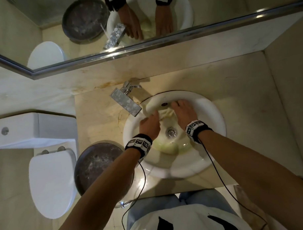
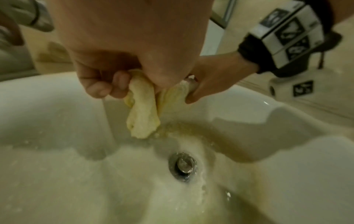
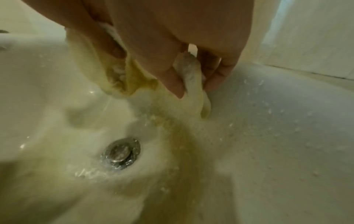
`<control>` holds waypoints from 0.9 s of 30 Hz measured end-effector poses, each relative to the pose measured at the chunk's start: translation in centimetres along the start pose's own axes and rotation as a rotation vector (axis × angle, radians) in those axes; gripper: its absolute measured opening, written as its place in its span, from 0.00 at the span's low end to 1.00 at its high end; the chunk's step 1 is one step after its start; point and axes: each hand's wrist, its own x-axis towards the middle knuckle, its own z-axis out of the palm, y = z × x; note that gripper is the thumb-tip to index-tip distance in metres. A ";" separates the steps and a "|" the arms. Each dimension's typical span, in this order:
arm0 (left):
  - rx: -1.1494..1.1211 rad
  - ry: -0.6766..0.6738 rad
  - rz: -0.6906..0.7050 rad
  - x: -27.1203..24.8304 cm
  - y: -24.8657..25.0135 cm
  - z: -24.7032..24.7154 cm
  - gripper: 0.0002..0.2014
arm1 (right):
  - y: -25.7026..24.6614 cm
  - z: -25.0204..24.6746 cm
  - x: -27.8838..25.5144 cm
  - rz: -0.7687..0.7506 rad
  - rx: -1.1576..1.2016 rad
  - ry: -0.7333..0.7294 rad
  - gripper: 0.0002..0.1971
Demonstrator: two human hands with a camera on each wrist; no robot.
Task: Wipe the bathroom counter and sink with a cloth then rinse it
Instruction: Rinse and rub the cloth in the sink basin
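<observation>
A wet yellow cloth (image 1: 166,113) is bunched between both hands over the white sink (image 1: 209,157), just below the faucet spout (image 1: 128,101). My left hand (image 1: 152,118) grips one end of the cloth (image 2: 142,109), fingers curled round it. The right hand (image 1: 179,107) pinches the other end (image 3: 193,86) between thumb and fingers. In the left wrist view my left hand (image 2: 114,84) and right hand (image 2: 203,87) hold the cloth side by side. Yellowish water runs off it down the basin to the metal drain (image 2: 182,165) (image 3: 120,153).
The beige marble counter (image 1: 99,113) surrounds the sink. A dark round bowl (image 1: 97,165) stands on it at the front left. A mirror (image 1: 144,20) runs along the back wall. A white toilet (image 1: 51,180) stands left of the counter. Wrist cables hang over the front edge.
</observation>
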 end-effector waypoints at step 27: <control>0.061 -0.410 0.195 0.4 1.7 6.2 0.24 | -2.0 7.5 -2.9 0.002 -0.065 -0.394 0.22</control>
